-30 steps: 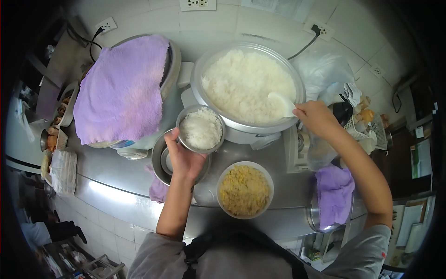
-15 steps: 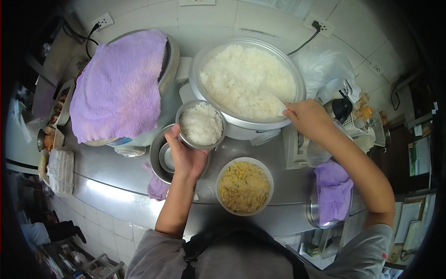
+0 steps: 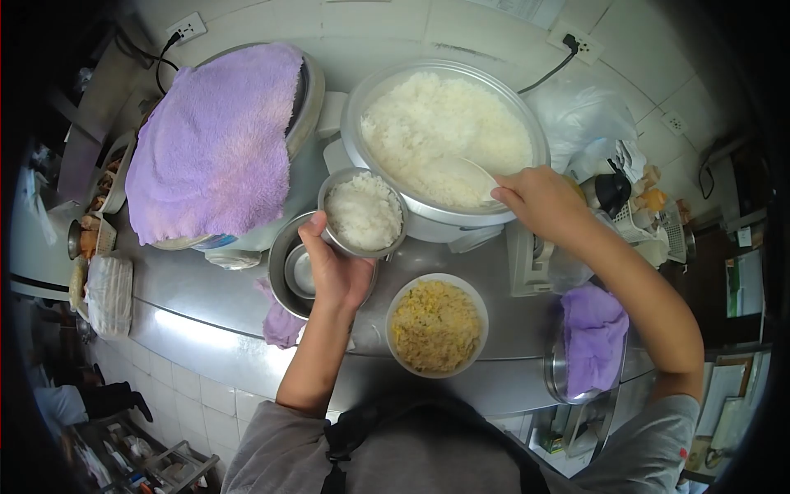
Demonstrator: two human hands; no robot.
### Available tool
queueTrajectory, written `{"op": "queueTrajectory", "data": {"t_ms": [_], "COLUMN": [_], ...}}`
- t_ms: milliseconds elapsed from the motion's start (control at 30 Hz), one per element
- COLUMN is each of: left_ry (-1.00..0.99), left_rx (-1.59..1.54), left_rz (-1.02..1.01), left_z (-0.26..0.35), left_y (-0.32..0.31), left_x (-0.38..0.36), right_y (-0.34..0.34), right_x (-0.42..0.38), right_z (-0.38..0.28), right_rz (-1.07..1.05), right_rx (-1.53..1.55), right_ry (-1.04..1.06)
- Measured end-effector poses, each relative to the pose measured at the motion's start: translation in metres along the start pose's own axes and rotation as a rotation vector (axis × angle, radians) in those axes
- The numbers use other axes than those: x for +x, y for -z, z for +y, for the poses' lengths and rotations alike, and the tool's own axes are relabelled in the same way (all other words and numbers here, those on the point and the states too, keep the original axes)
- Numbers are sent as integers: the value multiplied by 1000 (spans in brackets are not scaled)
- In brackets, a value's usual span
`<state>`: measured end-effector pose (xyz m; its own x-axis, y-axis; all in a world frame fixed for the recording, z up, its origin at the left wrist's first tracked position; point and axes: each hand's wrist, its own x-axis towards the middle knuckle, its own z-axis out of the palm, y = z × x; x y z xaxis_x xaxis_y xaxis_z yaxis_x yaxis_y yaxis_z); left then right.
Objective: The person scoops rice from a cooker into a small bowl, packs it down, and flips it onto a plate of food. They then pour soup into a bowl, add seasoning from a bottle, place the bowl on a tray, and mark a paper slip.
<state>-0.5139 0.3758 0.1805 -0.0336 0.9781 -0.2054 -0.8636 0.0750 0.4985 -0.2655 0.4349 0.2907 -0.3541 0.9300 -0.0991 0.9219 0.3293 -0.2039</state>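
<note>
My left hand (image 3: 336, 267) is wrapped round a small metal bowl (image 3: 327, 183) heaped with white rice (image 3: 364, 214). The bowl is held just in front of a large rice cooker (image 3: 352, 132), which is full of cooked rice (image 3: 444, 123). Over the cooker's right front rim, my right hand (image 3: 539, 202) grips a pale rice paddle (image 3: 477, 177), its blade lying in the rice. A larger metal bowl (image 3: 281, 288) with a smaller one inside stands partly hidden beneath my left hand. Nearer to me, a white bowl (image 3: 485, 333) of yellow fried rice (image 3: 434, 325) rests on the counter.
A second pot at the left is covered by a purple towel (image 3: 218, 148). Another purple cloth (image 3: 592, 337) lies in a metal container at the right. Plastic bags (image 3: 584, 119), a dark-lidded jug (image 3: 611, 193) and white baskets (image 3: 675, 235) crowd the right rear of the steel counter (image 3: 206, 284).
The paddle has moved slightly left, and more of its blade shows above the rice. My left hand still holds the metal bowl in nearly the same place.
</note>
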Motion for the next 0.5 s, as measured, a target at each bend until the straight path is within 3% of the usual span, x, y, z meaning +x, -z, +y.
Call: {"op": "queueTrajectory", "data": {"t_ms": [200,300,500], "left_ry": [-3,-11,-91], "left_rx": [-5,12,143], "left_rz": [6,11,4], "left_z": [-1,-1,-2], "left_y": [-3,-7,-11], "left_x": [-1,-4,-4], "right_y": [-16,-11,-24], "right_x": [16,24,36], "right_z": [15,11,24], "right_rz": [-73,-303,-383], "right_rx": [223,485,941], "right_ry": [3,-270,-360]}}
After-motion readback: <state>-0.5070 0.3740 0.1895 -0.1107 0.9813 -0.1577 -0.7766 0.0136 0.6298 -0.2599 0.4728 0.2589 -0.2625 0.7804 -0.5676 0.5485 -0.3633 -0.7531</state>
